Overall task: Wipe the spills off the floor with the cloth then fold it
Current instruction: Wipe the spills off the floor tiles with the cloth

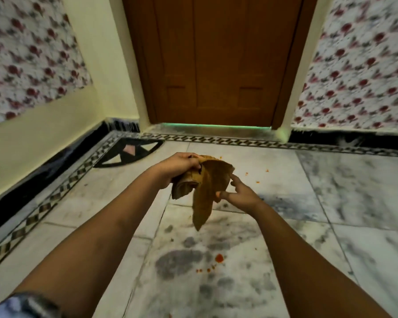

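A brown cloth [207, 187] hangs crumpled in the air above the marble floor [331, 203], one corner dangling down. My left hand [179, 167] grips its bunched upper part. My right hand [239, 193] pinches its right lower edge between thumb and fingers, index finger stretched up along the fabric. A red spill blob [219, 258] lies on the floor below the cloth, with small red drops [203, 270] beside it. More red specks [257, 182] are scattered further away, to the right of the cloth.
A closed wooden door [216, 65] stands straight ahead. Floral-papered walls [28, 53] rise on both sides, with a black skirting [44, 171] and a patterned tile border [55, 198] along the left. Grey smudges [182, 260] mark the tiles near the red blob.
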Motion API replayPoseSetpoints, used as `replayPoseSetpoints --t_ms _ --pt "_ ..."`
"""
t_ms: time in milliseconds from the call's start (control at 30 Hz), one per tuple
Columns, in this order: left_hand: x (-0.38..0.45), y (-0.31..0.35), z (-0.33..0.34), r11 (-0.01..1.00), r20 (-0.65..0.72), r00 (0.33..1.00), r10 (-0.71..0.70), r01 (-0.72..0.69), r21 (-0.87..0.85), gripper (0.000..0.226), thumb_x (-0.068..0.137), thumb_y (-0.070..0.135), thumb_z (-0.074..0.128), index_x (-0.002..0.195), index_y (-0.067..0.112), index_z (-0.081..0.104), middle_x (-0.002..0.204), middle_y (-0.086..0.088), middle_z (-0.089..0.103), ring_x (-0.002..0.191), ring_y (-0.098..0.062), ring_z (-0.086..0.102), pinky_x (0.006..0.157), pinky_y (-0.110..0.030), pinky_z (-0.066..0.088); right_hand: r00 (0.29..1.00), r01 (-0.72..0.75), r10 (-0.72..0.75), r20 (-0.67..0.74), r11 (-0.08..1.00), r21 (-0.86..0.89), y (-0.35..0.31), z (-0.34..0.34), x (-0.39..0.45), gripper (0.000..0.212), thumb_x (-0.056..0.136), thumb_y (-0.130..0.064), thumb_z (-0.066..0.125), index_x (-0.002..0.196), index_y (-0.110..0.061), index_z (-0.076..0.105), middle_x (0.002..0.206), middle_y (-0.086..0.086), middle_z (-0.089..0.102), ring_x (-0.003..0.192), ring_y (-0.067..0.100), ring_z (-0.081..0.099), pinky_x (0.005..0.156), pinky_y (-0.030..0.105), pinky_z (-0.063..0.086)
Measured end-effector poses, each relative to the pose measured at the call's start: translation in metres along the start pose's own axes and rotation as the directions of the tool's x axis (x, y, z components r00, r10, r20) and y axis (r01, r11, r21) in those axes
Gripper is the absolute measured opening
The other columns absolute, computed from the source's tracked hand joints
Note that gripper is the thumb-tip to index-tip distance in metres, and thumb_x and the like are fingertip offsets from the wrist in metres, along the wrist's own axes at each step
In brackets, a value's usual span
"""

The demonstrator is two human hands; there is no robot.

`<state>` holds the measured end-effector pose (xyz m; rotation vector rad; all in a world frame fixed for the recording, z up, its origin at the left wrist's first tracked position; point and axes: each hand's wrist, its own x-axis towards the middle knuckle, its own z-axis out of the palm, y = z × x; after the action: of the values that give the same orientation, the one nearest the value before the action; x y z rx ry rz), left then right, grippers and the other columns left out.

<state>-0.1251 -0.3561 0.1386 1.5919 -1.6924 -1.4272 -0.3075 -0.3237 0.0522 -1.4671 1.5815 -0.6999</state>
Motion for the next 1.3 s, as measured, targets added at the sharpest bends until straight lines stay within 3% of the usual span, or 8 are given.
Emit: replayPoseSetpoints --t_ms 167,267,400,533,633,867,1033,1300 --pt "-0.001 0.013 0.012 0.988 -0.008 0.997 0.079 -0.077 0.134 0.016 0.095 0.016 0.048 0.107 0.019 0.059 0.088 -0.005 0.061 0.071 -0.013 0.061 0.051 -0.019 0.047 0.993 0.041 -0.048 -0.106 0.997 -0.063 0.003 0.019 -0.007 0.130 0.054 -0.070 0.074 0.149 -0.030 -0.005 0.157 0.005 0.009 0.139 0.030 0.024 0.109 0.050 0.033" --pt "-0.003 0.004 0.010 0.972 0.018 0.995 0.093 -0.095 0.216 0.021 0.093 0.019 0.053 0.114 0.023 0.052 0.108 -0.007 0.060 0.078 -0.017 0.063 0.058 -0.025 0.052 0.993 0.054 -0.072 -0.098 0.983 -0.176 0.007 0.030 -0.003 0.130 0.059 -0.064 0.074 0.146 -0.033 -0.016 0.158 0.004 -0.009 0.143 0.033 0.011 0.112 0.054 0.024" --pt "-0.009 0.008 -0.003 0.896 0.020 0.993 0.112 -0.110 0.430 0.040 0.090 0.018 0.057 0.126 0.024 0.042 0.137 -0.005 0.047 0.120 -0.025 0.050 0.090 -0.039 0.052 0.995 0.099 -0.098 0.022 0.994 -0.048 -0.005 0.041 0.009 0.126 0.060 -0.059 0.078 0.147 -0.033 -0.010 0.157 0.003 0.015 0.140 0.031 0.022 0.110 0.051 0.030" --pt "-0.014 0.010 -0.013 0.807 0.056 0.994 0.091 -0.107 0.581 0.041 0.087 0.022 0.061 0.123 0.025 0.042 0.135 -0.004 0.049 0.114 -0.022 0.050 0.083 -0.030 0.047 0.980 0.102 -0.139 0.140 0.965 0.240 -0.024 0.055 0.016 0.108 0.067 -0.042 0.080 0.148 -0.027 0.011 0.146 0.001 0.036 0.134 0.024 0.034 0.106 0.042 0.039" --pt "-0.017 0.006 -0.028 0.783 0.028 0.997 0.070 -0.073 0.618 0.041 0.085 0.025 0.065 0.120 0.027 0.044 0.123 0.000 0.049 0.104 -0.016 0.045 0.080 -0.029 0.039 0.962 0.100 -0.166 0.217 0.953 0.286 -0.033 0.060 0.016 0.073 0.078 -0.024 0.074 0.139 -0.018 0.035 0.126 -0.002 0.050 0.120 0.020 0.048 0.081 0.023 0.048" --pt "-0.028 -0.015 -0.064 0.930 0.087 0.989 -0.117 0.078 0.359 0.040 0.080 0.020 0.071 0.113 0.029 0.051 0.108 -0.002 0.051 0.094 -0.021 0.056 0.076 -0.032 0.055 0.972 0.025 -0.111 0.206 0.926 0.377 -0.030 0.048 0.008 0.011 0.087 -0.014 0.060 0.094 -0.008 0.066 0.082 0.003 0.066 0.073 0.014 0.062 0.059 0.017 0.050" --pt "-0.023 -0.024 -0.062 0.971 0.051 0.991 -0.125 0.111 0.214 0.019 0.086 0.029 0.063 0.102 0.019 0.066 0.105 -0.008 0.065 0.095 -0.025 0.065 0.082 -0.038 0.056 0.943 -0.065 -0.101 0.316 0.879 0.473 -0.035 0.050 0.009 0.013 0.086 -0.024 0.062 0.095 -0.014 0.065 0.088 0.006 0.071 0.079 0.019 0.067 0.068 0.025 0.053" --pt "-0.018 -0.040 -0.065 0.976 -0.010 0.985 -0.173 0.171 -0.135 0.055 0.075 0.056 0.060 0.115 0.018 0.057 0.113 -0.009 0.061 0.101 -0.021 0.060 0.082 -0.029 0.052 0.955 -0.203 -0.002 0.298 0.729 0.654 -0.035 0.057 0.014 0.018 0.087 -0.018 0.059 0.102 -0.008 0.063 0.106 0.013 0.067 0.095 0.026 0.063 0.086 0.037 0.051"
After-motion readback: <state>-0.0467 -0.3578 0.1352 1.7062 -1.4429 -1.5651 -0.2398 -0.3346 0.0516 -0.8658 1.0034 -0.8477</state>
